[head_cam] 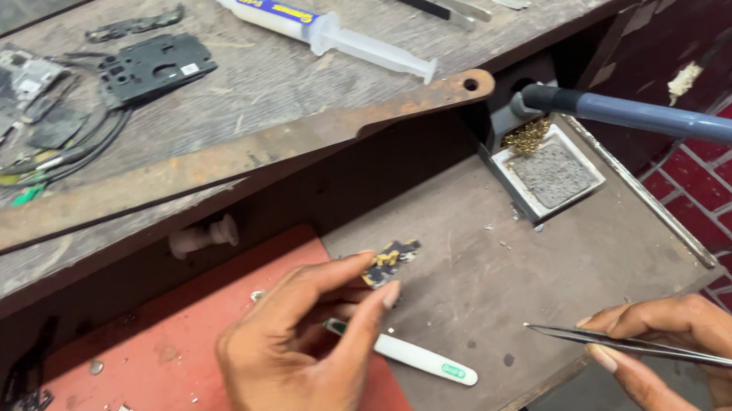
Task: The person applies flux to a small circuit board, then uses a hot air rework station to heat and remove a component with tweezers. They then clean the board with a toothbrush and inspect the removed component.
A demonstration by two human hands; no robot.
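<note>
The left hand (303,387) pinches a small circuit board fragment (390,261) between thumb and fingertips, above a white tool (418,359). The right hand (702,347) grips metal tweezers (658,352), tips pointing toward the left. The step looks like inspection; next, the tips need careful aiming.

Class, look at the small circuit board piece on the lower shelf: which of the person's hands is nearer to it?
Left. The left hand has its fingertips touching the small circuit board piece. The right hand is well away at the shelf's front right edge, holding metal tweezers.
</note>
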